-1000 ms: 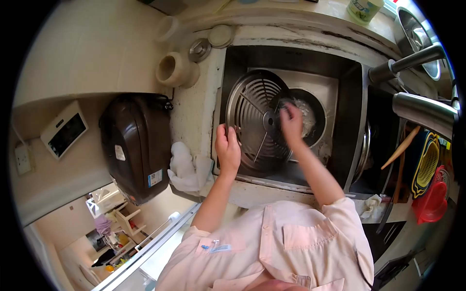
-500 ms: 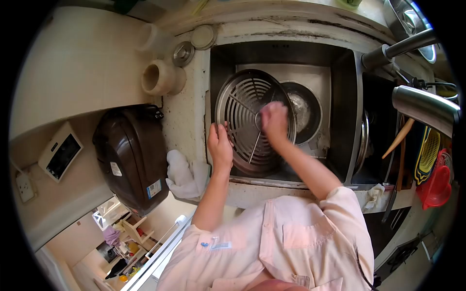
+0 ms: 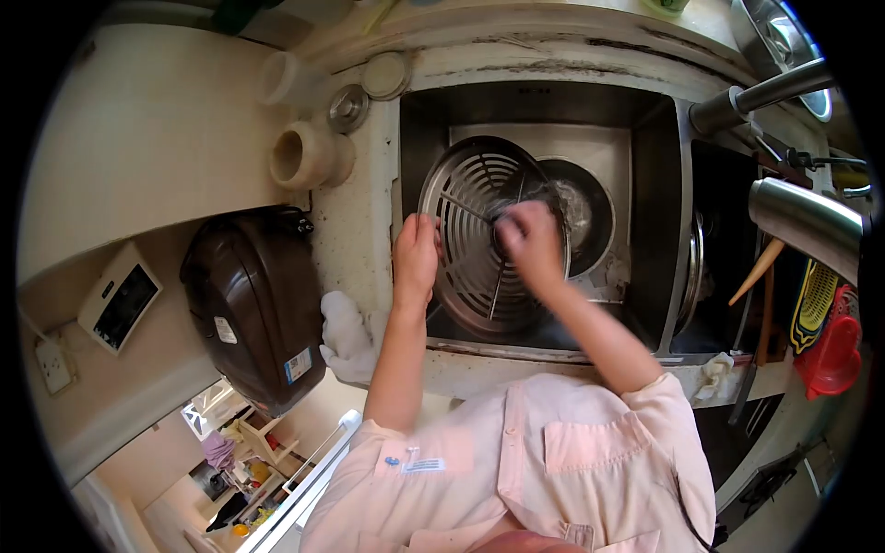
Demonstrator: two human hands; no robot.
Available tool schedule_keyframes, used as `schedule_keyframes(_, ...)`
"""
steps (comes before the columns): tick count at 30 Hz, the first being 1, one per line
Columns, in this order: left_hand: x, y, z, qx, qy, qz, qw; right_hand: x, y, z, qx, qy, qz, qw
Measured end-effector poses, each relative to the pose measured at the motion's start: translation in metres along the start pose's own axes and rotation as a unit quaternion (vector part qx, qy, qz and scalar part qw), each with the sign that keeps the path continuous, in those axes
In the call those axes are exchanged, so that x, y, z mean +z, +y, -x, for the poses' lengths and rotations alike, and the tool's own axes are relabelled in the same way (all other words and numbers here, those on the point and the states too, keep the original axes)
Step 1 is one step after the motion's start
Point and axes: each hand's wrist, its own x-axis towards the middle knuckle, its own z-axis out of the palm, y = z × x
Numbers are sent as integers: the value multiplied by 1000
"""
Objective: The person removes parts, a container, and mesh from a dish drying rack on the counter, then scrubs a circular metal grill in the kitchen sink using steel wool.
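Note:
A round metal grille [image 3: 464,263] with rings of curved slots is held tilted over the sink. My left hand [image 3: 418,261] grips its left rim, fingers wrapped round behind the edge. Over the grille's middle, my right hand [image 3: 535,241] is curled with its fingers against the slotted face. Motion blurs that hand, and whatever may be in its fingers is hidden. Behind the grille's right side, a dark round pan [image 3: 590,217] with a wet, shiny inside lies on the sink floor, partly covered.
The steel sink [image 3: 654,230] surrounds the work. Left on the counter are a beige jar [image 3: 289,155], a metal lid [image 3: 349,109], a white cloth [image 3: 345,324] and a brown appliance [image 3: 253,304]. A faucet [image 3: 784,92] and red strainer [image 3: 830,359] are at right.
The grille has shifted slightly right and is tilted a little more. My right hand has moved slightly down across its face, while my left hand keeps hold of the rim.

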Motion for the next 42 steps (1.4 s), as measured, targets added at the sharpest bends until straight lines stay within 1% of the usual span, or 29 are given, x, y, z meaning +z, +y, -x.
schedule_keyframes(1, 3, -1, 2, 3, 16, 1, 1000, 2, -35, 11, -42, -9, -5, 999)
schedule_keyframes(2, 5, -5, 6, 25, 39, -47, 998, 10, -54, 21, -71, -34, -17, 997)
schedule_keyframes(4, 9, -13, 14, 72, 81, -144, 984, 28, -45, 17, -82, -28, 26, 996)
schedule_keyframes(6, 11, -17, 22, 73, 90, -129, 985, 43, -11, -22, 13, 42, 90, 995)
schedule_keyframes(8, 11, -18, 30, 65, 92, -95, 989, 45, 32, -55, 100, 88, 162, 978)
schedule_keyframes(11, 6, -28, 28, 62, 110, -92, 988, 46, 49, -45, 149, 79, 195, 966)
schedule_keyframes(14, 8, -32, 27, 85, 112, -123, 982, 41, -36, -1, -9, -12, 51, 999)
schedule_keyframes(15, 8, -32, 26, 102, 109, -136, 979, 44, -28, -6, 17, 10, 72, 997)
schedule_keyframes(17, 4, -27, 32, 45, 106, -102, 988, 52, 6, -28, 71, 53, 113, 990)
schedule_keyframes(18, 3, -21, 34, 21, 106, -85, 991, 48, 31, -41, 118, 73, 171, 975)
schedule_keyframes(19, 1, -17, 35, 41, 100, -78, 991, 45, 69, -47, 105, 94, 197, 970)
schedule_keyframes(20, -1, -13, 36, 59, 94, -71, 991, 34, 90, -47, 49, 100, 250, 962)
schedule_keyframes(21, -1, -11, 39, 74, 91, -61, 991, 20, 105, -45, 55, 62, 300, 950)
schedule_keyframes(23, -3, -1, 35, 64, 70, -6, 995, 4, 129, -19, -5, 34, 463, 886)
schedule_keyframes(24, -5, 2, 30, 60, 58, 20, 996, -3, 139, -14, 34, -15, 441, 897)
schedule_keyframes(26, -13, -5, 11, 97, 45, 28, 994, -10, 155, -7, 111, -110, 390, 908)
schedule_keyframes(27, -17, -13, -1, 111, 41, 43, 992, -6, 161, -11, 180, -59, 359, 914)
schedule_keyframes(28, -19, -15, -7, 126, 34, 59, 990, -9, 139, -11, 187, -27, 319, 929)
schedule_keyframes(29, -16, -14, -10, 84, 36, 65, 994, -12, 114, -16, 192, 12, 280, 941)
schedule_keyframes(30, -15, -13, -13, 90, 24, 43, 995, -14, 83, -20, 196, 50, 242, 949)
schedule_keyframes(32, -11, -17, -16, 97, 8, 5, 995, -4, 22, -5, 77, 69, 101, 989)
schedule_keyframes(33, -10, -21, -19, 116, 4, -19, 993, 6, -13, 6, 48, 46, 34, 997)
schedule_keyframes(34, -9, -26, -21, 135, 2, -45, 990, 19, -42, 18, 18, 5, 21, 1000)
schedule_keyframes(35, -10, -29, -20, 151, 0, -75, 986, 32, -66, 30, -46, -9, 52, 998)
schedule_keyframes(36, -10, -28, -16, 164, 9, -110, 980, 42, -69, 31, -122, -7, 97, 988)
schedule_keyframes(38, -8, -25, -3, 192, 31, -181, 964, 56, -42, 1, -88, 60, 91, 990)
schedule_keyframes(40, -4, -32, 5, 205, 38, -190, 959, 62, -14, -44, -16, 168, 142, 975)
schedule_keyframes(41, -5, -32, 9, 209, 44, -211, 954, 61, -10, -57, 62, 164, 162, 971)
schedule_keyframes(42, -6, -31, 8, 218, 49, -230, 947, 61, -19, -52, 57, 139, 170, 974)
